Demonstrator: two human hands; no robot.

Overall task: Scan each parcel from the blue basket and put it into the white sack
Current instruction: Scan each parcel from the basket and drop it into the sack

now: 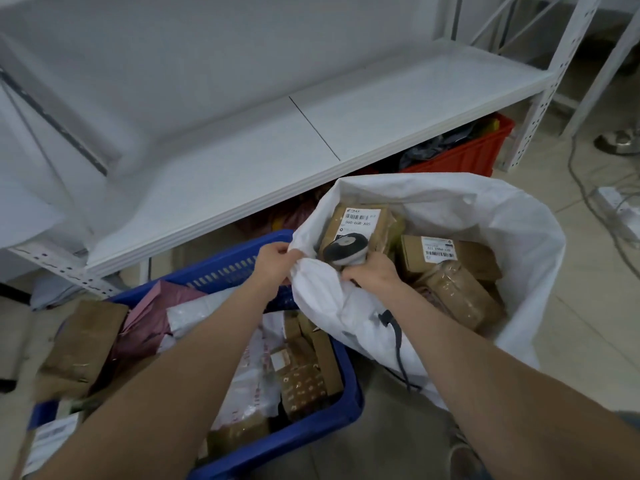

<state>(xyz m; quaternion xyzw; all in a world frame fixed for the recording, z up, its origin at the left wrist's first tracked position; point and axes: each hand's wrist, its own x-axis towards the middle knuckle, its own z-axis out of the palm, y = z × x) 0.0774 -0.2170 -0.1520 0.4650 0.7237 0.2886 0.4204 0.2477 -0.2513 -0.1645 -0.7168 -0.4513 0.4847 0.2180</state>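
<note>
The white sack (485,216) stands open, its near rim bunched between the hands: the left hand (273,261) pinches the fold; the right hand (372,271), just beside it, curls round a scanner (344,247). Brown parcels (360,223) fill the sack beyond the right hand; the blue basket (311,431) sits under the left forearm.

Tiled floor (588,323): blue basket (311,434), white sack (502,230)

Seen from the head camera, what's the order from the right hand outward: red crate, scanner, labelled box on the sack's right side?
1. The scanner, in the right hand's grip.
2. The labelled box, inside the sack, to the right.
3. The red crate, beyond the sack, under the shelf.
</note>
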